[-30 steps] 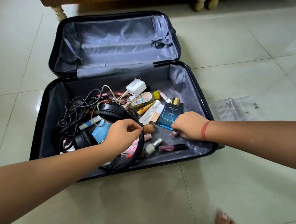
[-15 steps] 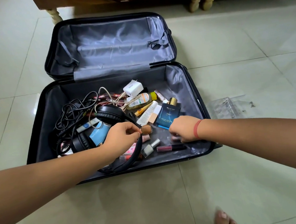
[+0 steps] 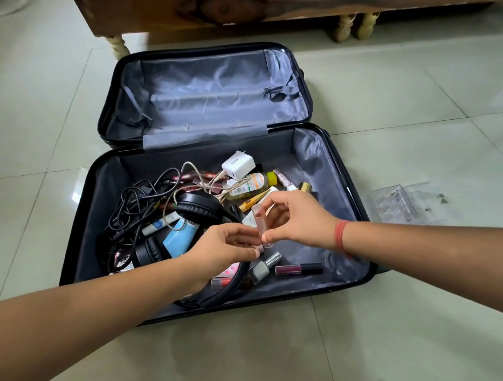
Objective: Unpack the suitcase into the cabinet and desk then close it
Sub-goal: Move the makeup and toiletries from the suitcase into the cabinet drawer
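down on tiled floor [image 3: 429, 326], suitcase [image 3: 325, 171] lies open (lid half toward wooden furniture [image 3: 262, 1]). near half holds headphones [image 3: 198, 206], cables [image 3: 133, 203]. right hand [image 3: 299, 219] above clutter, thumb and forefinger pinching small pink tube [image 3: 259, 223] near upright. left hand [image 3: 221, 248] fingers curled at tube's base, grip unclear.

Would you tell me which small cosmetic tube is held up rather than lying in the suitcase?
The clear pinkish tube, pinched in the right hand; the dark red lip gloss and yellow tube lie in the suitcase.
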